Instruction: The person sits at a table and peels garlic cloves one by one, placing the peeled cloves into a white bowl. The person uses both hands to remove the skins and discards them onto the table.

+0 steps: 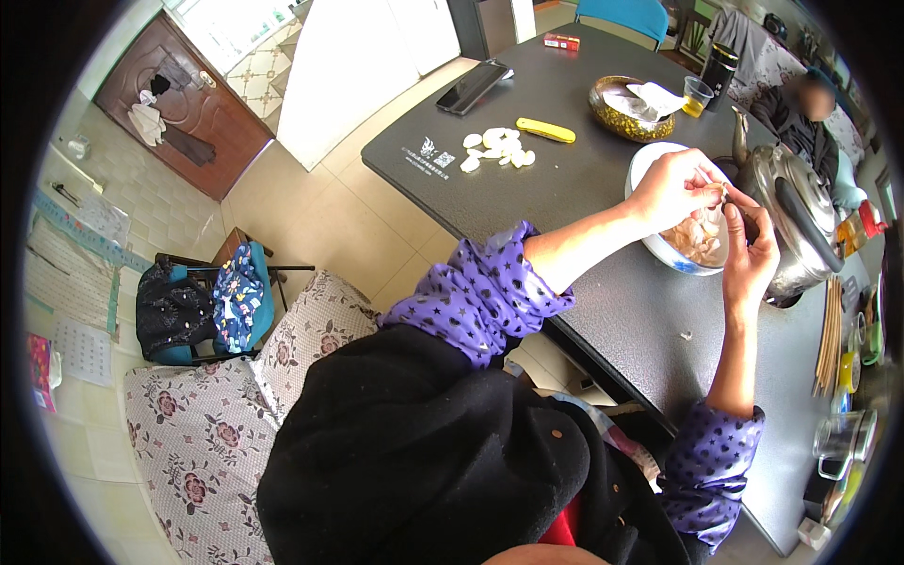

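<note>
My left hand and my right hand meet above a white bowl with blue marking on its outside. Between their fingertips is a small pale piece, apparently a garlic clove, partly hidden by the fingers. Papery garlic skins lie inside the bowl. Several peeled garlic cloves are grouped on the dark table, left of the bowl. Beside them rests a yellow-handled folding knife, which looks folded.
Close to my right hand stands a metal kettle. Farther back are a phone, a gold-patterned bowl with tissues, a plastic cup and a black flask. Chopsticks lie at right. Another person sits across the table.
</note>
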`<control>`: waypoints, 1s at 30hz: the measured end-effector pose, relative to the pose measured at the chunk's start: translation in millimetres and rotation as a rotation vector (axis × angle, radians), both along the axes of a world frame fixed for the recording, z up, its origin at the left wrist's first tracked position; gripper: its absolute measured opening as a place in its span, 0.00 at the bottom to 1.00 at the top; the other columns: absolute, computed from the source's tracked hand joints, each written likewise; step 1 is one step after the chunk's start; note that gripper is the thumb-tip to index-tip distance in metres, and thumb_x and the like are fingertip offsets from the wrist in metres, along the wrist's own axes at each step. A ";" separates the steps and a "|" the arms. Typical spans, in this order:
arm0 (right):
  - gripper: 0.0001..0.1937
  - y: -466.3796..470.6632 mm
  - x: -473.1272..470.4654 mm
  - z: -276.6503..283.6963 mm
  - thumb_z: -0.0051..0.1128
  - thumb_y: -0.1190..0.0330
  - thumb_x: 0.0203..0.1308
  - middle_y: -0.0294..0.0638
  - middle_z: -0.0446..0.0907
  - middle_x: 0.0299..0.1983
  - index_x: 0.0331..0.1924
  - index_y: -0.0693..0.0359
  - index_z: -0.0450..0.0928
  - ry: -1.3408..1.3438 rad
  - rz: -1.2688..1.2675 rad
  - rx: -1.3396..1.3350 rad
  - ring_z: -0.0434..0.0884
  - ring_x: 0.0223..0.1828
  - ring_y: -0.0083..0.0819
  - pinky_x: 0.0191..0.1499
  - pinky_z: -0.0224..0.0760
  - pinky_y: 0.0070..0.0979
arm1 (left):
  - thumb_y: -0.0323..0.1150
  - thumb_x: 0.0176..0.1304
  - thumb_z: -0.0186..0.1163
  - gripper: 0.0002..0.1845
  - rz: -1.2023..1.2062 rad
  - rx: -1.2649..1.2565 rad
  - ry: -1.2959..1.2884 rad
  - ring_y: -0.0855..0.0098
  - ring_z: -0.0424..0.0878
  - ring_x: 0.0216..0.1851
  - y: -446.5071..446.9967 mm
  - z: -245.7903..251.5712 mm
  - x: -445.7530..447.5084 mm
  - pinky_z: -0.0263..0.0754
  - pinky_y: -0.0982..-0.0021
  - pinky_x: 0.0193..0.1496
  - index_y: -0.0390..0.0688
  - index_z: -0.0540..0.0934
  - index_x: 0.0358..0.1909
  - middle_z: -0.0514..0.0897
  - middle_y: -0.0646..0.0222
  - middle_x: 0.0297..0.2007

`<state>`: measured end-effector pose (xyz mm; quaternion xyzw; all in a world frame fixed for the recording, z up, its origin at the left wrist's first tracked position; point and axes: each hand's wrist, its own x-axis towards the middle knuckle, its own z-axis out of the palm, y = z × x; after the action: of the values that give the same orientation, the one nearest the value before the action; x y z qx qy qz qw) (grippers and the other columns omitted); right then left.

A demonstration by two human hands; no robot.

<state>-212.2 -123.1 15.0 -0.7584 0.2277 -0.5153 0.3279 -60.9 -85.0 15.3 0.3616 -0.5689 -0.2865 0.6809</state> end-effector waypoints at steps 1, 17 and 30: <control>0.07 1.5 1.8 0.3 0.53 0.72 0.63 0.41 0.80 0.45 0.41 0.66 0.77 -0.021 -0.009 0.004 0.76 0.46 0.24 0.54 0.66 0.23 | 0.26 0.59 0.60 0.07 -0.024 0.030 0.043 0.78 0.80 0.25 0.2 0.4 0.5 0.76 0.80 0.26 0.35 0.78 0.38 0.82 0.66 0.28; 0.06 8.3 6.1 -1.9 0.53 0.74 0.62 0.38 0.80 0.38 0.41 0.66 0.75 -0.063 0.038 0.101 0.76 0.40 0.19 0.47 0.69 0.19 | 0.27 0.59 0.61 0.06 0.000 0.053 0.188 0.78 0.80 0.22 -1.9 -0.7 2.6 0.75 0.80 0.23 0.34 0.78 0.35 0.81 0.66 0.25; 0.07 9.1 -6.5 11.3 0.59 0.71 0.58 0.35 0.79 0.31 0.35 0.66 0.77 -0.183 0.119 0.285 0.75 0.35 0.19 0.43 0.65 0.16 | 0.28 0.60 0.58 0.12 -0.390 0.263 0.176 0.78 0.80 0.27 9.3 6.5 11.6 0.75 0.81 0.29 0.33 0.78 0.44 0.82 0.67 0.30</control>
<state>-218.7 -114.1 26.3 -0.6661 0.2222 -0.5244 0.4815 -49.3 -75.6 21.8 0.3042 -0.5241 -0.5143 0.6069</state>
